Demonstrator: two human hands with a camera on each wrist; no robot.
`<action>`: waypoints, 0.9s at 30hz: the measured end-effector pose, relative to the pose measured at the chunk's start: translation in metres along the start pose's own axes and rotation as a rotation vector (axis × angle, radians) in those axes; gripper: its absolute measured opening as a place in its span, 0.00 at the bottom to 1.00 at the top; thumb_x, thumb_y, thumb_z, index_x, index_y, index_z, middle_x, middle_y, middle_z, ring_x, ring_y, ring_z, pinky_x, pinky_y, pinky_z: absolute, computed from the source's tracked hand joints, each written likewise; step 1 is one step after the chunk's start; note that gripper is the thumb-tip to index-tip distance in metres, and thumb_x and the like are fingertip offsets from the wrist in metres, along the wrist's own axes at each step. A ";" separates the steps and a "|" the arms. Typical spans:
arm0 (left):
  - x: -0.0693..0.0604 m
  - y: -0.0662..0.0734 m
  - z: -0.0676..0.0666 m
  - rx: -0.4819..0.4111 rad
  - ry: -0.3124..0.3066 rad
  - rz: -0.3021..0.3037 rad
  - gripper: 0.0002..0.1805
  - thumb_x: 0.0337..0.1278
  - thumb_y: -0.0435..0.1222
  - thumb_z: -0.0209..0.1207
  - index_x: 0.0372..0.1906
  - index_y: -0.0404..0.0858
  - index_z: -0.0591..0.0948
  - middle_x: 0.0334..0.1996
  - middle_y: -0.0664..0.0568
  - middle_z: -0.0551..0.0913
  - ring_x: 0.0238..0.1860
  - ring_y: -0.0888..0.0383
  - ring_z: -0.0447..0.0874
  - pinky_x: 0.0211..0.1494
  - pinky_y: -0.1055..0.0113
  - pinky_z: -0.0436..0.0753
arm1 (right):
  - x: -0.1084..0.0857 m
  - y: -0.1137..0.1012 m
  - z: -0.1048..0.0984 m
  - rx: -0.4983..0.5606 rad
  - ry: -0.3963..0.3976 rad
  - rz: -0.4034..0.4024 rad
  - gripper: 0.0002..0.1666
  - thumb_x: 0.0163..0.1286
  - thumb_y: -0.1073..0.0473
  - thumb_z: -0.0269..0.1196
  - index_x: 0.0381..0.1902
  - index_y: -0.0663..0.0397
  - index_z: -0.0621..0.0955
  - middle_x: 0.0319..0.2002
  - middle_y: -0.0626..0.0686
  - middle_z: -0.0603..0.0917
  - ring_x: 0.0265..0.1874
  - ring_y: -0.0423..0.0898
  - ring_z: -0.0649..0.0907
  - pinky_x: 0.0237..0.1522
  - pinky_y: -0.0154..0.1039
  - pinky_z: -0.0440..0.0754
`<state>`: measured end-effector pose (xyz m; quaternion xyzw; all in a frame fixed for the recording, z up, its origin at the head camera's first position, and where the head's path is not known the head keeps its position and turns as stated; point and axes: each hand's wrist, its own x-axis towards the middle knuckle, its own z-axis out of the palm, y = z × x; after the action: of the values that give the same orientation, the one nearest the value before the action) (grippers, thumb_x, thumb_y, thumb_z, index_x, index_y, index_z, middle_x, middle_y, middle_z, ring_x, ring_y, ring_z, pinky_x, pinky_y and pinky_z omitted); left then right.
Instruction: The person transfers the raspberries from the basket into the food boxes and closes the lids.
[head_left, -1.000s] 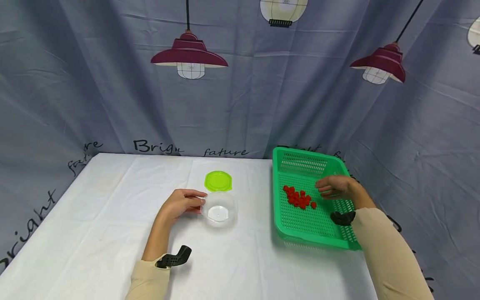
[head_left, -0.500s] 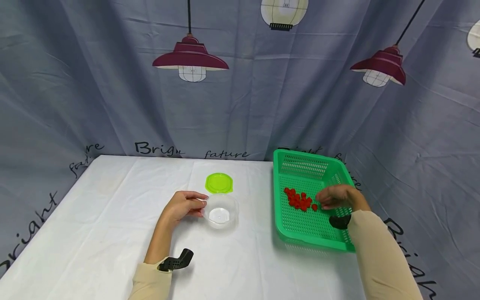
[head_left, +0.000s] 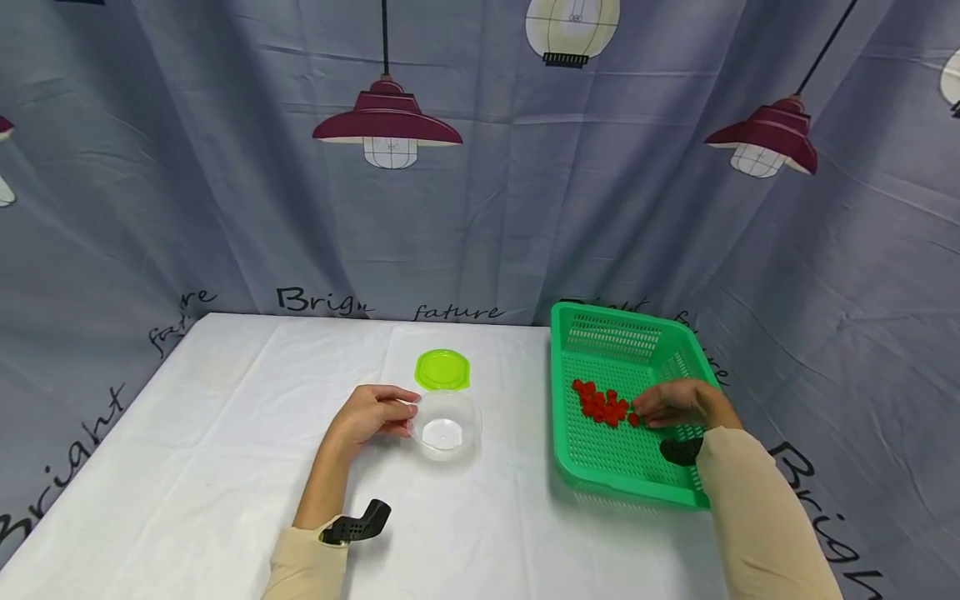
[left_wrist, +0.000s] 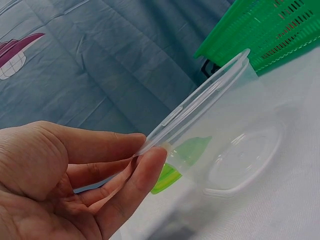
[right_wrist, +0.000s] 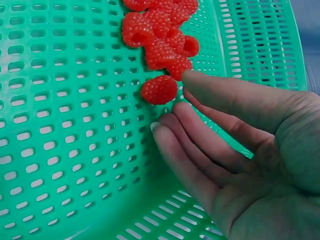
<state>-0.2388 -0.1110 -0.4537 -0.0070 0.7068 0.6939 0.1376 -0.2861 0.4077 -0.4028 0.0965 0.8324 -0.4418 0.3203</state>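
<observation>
My left hand [head_left: 372, 412] pinches the rim of a clear plastic bowl [head_left: 447, 425] between thumb and fingers; the left wrist view shows the bowl [left_wrist: 235, 150] with its rim in that pinch. Several red raspberries [head_left: 600, 405] lie clustered in a green basket [head_left: 630, 479]. Inside the basket, my right hand [head_left: 675, 402] is beside the cluster. In the right wrist view its thumb and fingers are apart and loosely bent, close to a single raspberry [right_wrist: 159, 90] at the near end of the cluster. Nothing sits between those fingers.
A lime-green lid [head_left: 442, 369] lies on the white tablecloth [head_left: 225, 433] just behind the bowl. The basket's raised walls surround the right hand. A grey curtain [head_left: 480, 208] with printed lamps hangs behind the table.
My right hand has lowered and moved in toward the raspberry nearest it. The left hand keeps its pinch on the bowl's rim. The head view has shifted slightly.
</observation>
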 end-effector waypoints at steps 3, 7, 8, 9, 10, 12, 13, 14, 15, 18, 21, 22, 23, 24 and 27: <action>0.001 0.000 0.000 -0.005 0.002 0.003 0.18 0.56 0.27 0.67 0.52 0.24 0.83 0.24 0.50 0.84 0.20 0.62 0.82 0.30 0.70 0.88 | 0.001 0.000 0.000 -0.034 -0.023 -0.005 0.29 0.70 0.66 0.63 0.66 0.74 0.72 0.64 0.67 0.78 0.56 0.53 0.84 0.62 0.50 0.83; 0.002 -0.002 0.002 -0.022 -0.006 -0.001 0.18 0.56 0.27 0.67 0.52 0.24 0.83 0.24 0.50 0.83 0.19 0.62 0.82 0.30 0.69 0.88 | 0.002 0.002 -0.002 -0.079 -0.044 -0.016 0.28 0.70 0.65 0.63 0.65 0.71 0.74 0.65 0.67 0.76 0.57 0.53 0.83 0.64 0.51 0.81; 0.003 -0.002 0.002 -0.025 -0.010 0.000 0.18 0.56 0.27 0.67 0.52 0.23 0.83 0.24 0.50 0.84 0.20 0.62 0.82 0.30 0.69 0.89 | 0.003 0.003 -0.002 -0.081 -0.042 -0.015 0.27 0.69 0.66 0.63 0.64 0.71 0.75 0.63 0.66 0.78 0.56 0.52 0.83 0.64 0.51 0.81; 0.003 -0.002 0.003 -0.026 -0.014 0.001 0.18 0.56 0.27 0.67 0.52 0.23 0.83 0.25 0.49 0.84 0.20 0.62 0.83 0.30 0.69 0.89 | 0.003 0.004 -0.003 -0.083 -0.040 -0.015 0.26 0.69 0.66 0.64 0.63 0.70 0.76 0.62 0.65 0.79 0.55 0.50 0.84 0.64 0.51 0.81; 0.003 -0.002 0.003 -0.026 -0.013 0.000 0.18 0.56 0.27 0.67 0.52 0.24 0.83 0.25 0.49 0.84 0.20 0.62 0.83 0.30 0.69 0.89 | 0.003 0.005 -0.004 -0.092 -0.043 -0.018 0.25 0.69 0.66 0.64 0.62 0.70 0.76 0.61 0.63 0.80 0.54 0.49 0.84 0.64 0.51 0.81; 0.003 -0.002 0.004 -0.022 -0.010 0.004 0.18 0.56 0.27 0.67 0.52 0.24 0.83 0.25 0.48 0.84 0.20 0.62 0.83 0.30 0.69 0.89 | 0.005 0.006 -0.006 -0.104 -0.042 -0.020 0.24 0.68 0.66 0.64 0.60 0.69 0.77 0.59 0.60 0.81 0.51 0.46 0.84 0.63 0.49 0.82; 0.003 -0.002 0.003 -0.017 -0.008 0.007 0.18 0.56 0.27 0.67 0.52 0.24 0.83 0.25 0.48 0.84 0.20 0.62 0.83 0.30 0.69 0.89 | 0.005 0.007 -0.006 -0.101 -0.040 -0.018 0.23 0.68 0.66 0.65 0.59 0.69 0.78 0.58 0.59 0.81 0.49 0.45 0.84 0.62 0.49 0.82; 0.002 -0.001 0.003 -0.013 -0.005 0.008 0.18 0.56 0.27 0.67 0.51 0.24 0.83 0.25 0.48 0.84 0.19 0.62 0.83 0.30 0.69 0.88 | 0.006 0.007 -0.007 -0.106 -0.040 -0.022 0.23 0.68 0.66 0.65 0.59 0.69 0.78 0.57 0.58 0.82 0.48 0.44 0.84 0.61 0.48 0.83; 0.002 -0.001 0.003 -0.008 -0.002 0.007 0.18 0.56 0.27 0.67 0.51 0.24 0.84 0.25 0.48 0.84 0.19 0.62 0.83 0.30 0.69 0.88 | 0.006 0.007 -0.007 -0.113 -0.043 -0.028 0.23 0.68 0.66 0.65 0.59 0.69 0.78 0.56 0.58 0.82 0.48 0.44 0.84 0.61 0.48 0.83; 0.001 -0.001 0.002 0.000 0.001 0.001 0.18 0.56 0.28 0.68 0.52 0.25 0.84 0.24 0.48 0.84 0.20 0.62 0.83 0.30 0.70 0.88 | 0.006 0.007 -0.005 -0.116 -0.024 -0.027 0.21 0.67 0.66 0.66 0.57 0.68 0.80 0.54 0.57 0.82 0.46 0.45 0.85 0.59 0.47 0.84; 0.001 -0.001 0.001 0.005 0.001 -0.004 0.18 0.56 0.28 0.68 0.52 0.25 0.84 0.24 0.49 0.84 0.20 0.61 0.83 0.30 0.70 0.88 | 0.006 0.007 -0.004 -0.131 -0.015 -0.034 0.20 0.67 0.66 0.66 0.56 0.68 0.81 0.54 0.57 0.83 0.45 0.46 0.85 0.57 0.48 0.85; 0.001 -0.001 0.001 0.005 0.001 -0.005 0.18 0.56 0.28 0.68 0.52 0.25 0.84 0.24 0.49 0.84 0.20 0.61 0.83 0.30 0.70 0.88 | 0.007 0.007 -0.003 -0.130 -0.010 -0.033 0.20 0.66 0.66 0.67 0.55 0.67 0.81 0.54 0.57 0.83 0.45 0.46 0.85 0.57 0.48 0.85; 0.001 -0.001 0.000 0.005 0.001 -0.006 0.18 0.56 0.28 0.68 0.52 0.25 0.84 0.24 0.49 0.84 0.20 0.61 0.83 0.30 0.70 0.88 | 0.007 0.007 -0.002 -0.126 -0.004 -0.030 0.19 0.66 0.66 0.67 0.54 0.67 0.82 0.54 0.56 0.83 0.45 0.46 0.86 0.57 0.48 0.85; 0.001 -0.001 0.000 0.005 0.002 -0.006 0.18 0.56 0.28 0.68 0.52 0.25 0.84 0.24 0.49 0.84 0.20 0.61 0.83 0.30 0.70 0.88 | 0.008 0.007 -0.002 -0.127 -0.005 -0.034 0.19 0.66 0.65 0.67 0.54 0.67 0.82 0.54 0.56 0.83 0.45 0.46 0.86 0.57 0.48 0.85; 0.000 -0.001 0.000 0.005 0.006 -0.007 0.18 0.56 0.28 0.68 0.52 0.25 0.84 0.24 0.49 0.84 0.20 0.61 0.83 0.29 0.70 0.88 | 0.009 0.008 -0.002 -0.126 -0.004 -0.042 0.19 0.66 0.65 0.68 0.54 0.67 0.82 0.53 0.55 0.84 0.45 0.46 0.86 0.56 0.48 0.86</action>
<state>-0.2390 -0.1109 -0.4549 -0.0113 0.7088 0.6917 0.1382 -0.2901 0.4129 -0.4132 0.0575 0.8598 -0.3953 0.3180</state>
